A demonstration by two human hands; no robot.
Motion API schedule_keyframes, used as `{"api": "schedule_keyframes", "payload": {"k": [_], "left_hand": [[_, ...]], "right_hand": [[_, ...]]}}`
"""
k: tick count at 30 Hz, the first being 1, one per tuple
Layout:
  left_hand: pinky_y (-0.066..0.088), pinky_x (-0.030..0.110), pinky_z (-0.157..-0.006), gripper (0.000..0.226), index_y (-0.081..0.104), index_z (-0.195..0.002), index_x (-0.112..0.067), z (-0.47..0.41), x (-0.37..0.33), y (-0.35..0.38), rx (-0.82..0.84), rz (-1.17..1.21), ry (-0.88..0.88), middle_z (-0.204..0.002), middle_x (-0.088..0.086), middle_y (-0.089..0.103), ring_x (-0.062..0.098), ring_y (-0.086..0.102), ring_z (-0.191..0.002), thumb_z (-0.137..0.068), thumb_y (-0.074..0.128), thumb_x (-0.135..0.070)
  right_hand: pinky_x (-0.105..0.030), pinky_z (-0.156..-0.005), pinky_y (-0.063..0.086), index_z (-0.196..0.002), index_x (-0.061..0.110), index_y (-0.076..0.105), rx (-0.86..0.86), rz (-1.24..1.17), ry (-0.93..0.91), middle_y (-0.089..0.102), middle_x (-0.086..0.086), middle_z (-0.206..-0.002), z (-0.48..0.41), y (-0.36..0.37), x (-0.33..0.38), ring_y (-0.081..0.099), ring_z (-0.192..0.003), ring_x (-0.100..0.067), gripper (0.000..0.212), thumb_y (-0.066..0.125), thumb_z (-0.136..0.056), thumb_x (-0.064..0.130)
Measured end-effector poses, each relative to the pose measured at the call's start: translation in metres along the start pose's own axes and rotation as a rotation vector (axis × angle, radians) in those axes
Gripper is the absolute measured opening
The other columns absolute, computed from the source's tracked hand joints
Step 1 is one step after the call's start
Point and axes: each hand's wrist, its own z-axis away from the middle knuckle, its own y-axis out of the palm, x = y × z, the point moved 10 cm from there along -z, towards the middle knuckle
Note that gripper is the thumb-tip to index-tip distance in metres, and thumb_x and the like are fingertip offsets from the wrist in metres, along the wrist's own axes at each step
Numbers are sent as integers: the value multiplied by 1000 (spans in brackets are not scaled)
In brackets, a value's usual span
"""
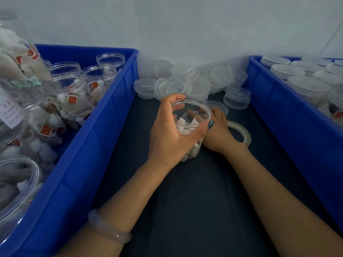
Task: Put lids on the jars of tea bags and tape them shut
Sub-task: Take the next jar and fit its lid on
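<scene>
Clear plastic jar (191, 115): stands upright on the dark mat (185, 201) between the two crates, mouth open with no lid on it, white tea bags (187, 125) showing through the wall.
Left hand (168, 134): wrapped around the jar's near side, fingers curled over the far rim and thumb pressed along the near rim; the thumbnail is painted teal.
Right hand (217, 130): just beside the jar on its right and touching its wall; the fingers reach behind the jar, so I cannot tell whether they are curled shut or loose.
Tape roll (241, 132): lies flat on the mat, just right of the right hand, partly covered by the wrist.
Loose lids (187, 80): heaped against the back wall, some stacked, beyond the jar; one lid (219, 106) sits close behind the right hand.
Left blue crate (104, 127): holds open jars filled with tea bags, red tags visible.
Right blue crate (282, 108): holds jars with lids already on.
Bracelet (107, 229): pale, on the left forearm.
</scene>
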Motion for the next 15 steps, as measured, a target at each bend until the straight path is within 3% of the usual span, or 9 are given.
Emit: {"api": "schedule_keyframes", "payload": {"k": [2, 3, 6, 7, 9, 12, 15], "left_hand": [[52, 37, -99, 76, 45, -134, -19, 0, 0, 0, -1, 8, -2, -135, -12, 54, 9, 57, -123, -73, 74, -55], [51, 37, -99, 76, 45, -134, -19, 0, 0, 0, -2, 11, -2, -135, -12, 54, 9, 57, -123, -73, 74, -55], [52, 36, -99, 79, 42, -136, -20, 0, -1, -1, -9, 7, 14, -138, -12, 52, 9, 56, -124, -74, 73, -56], [52, 36, -98, 80, 40, -138, -20, 0, -1, -1, -13, 1, 23, -139, -13, 51, 8, 56, -125, -74, 74, -55], [53, 36, -97, 87, 34, -143, -20, -1, -2, -1, -28, -8, 39, -140, -14, 51, 6, 56, -125, -75, 76, -54], [58, 35, -89, 102, 21, -150, -22, 0, 2, -3, -51, -13, 18, -137, -13, 54, 4, 61, -118, -74, 81, -51], [59, 36, -87, 102, 17, -148, -26, 1, 3, -5, -54, -5, 15, -136, -5, 55, 7, 64, -114, -72, 81, -48]], "right_hand": [[-44, -113, 33, -145, 29, 48, -140, -197, 47, 42, -13, -145, -1, -17, -9, 35, -137, -32, 46, 54, -100, 37], [-41, -110, 38, -147, 34, 46, -230, -344, 75, 44, -11, -142, 2, -30, -15, 40, -134, -26, 49, 55, -100, 40], [-22, -109, 38, -147, 44, 41, -496, -741, -1, 49, 8, -134, 22, -80, -15, 44, -128, -1, 53, 48, -97, 59], [-26, -110, 39, -145, 42, 44, -546, -826, -69, 52, 14, -134, 29, -94, -8, 46, -130, -1, 51, 47, -97, 59], [-38, -110, 44, -142, 33, 52, -530, -893, -221, 57, 13, -136, 40, -110, 14, 51, -132, -11, 47, 51, -98, 50], [-36, -111, 43, -135, 18, 62, -370, -766, -361, 59, 0, -138, 45, -108, 50, 50, -134, -14, 44, 61, -94, 34], [-41, -111, 43, -131, 16, 66, -263, -721, -376, 58, -5, -135, 45, -99, 63, 51, -132, -13, 43, 65, -88, 19]]}}
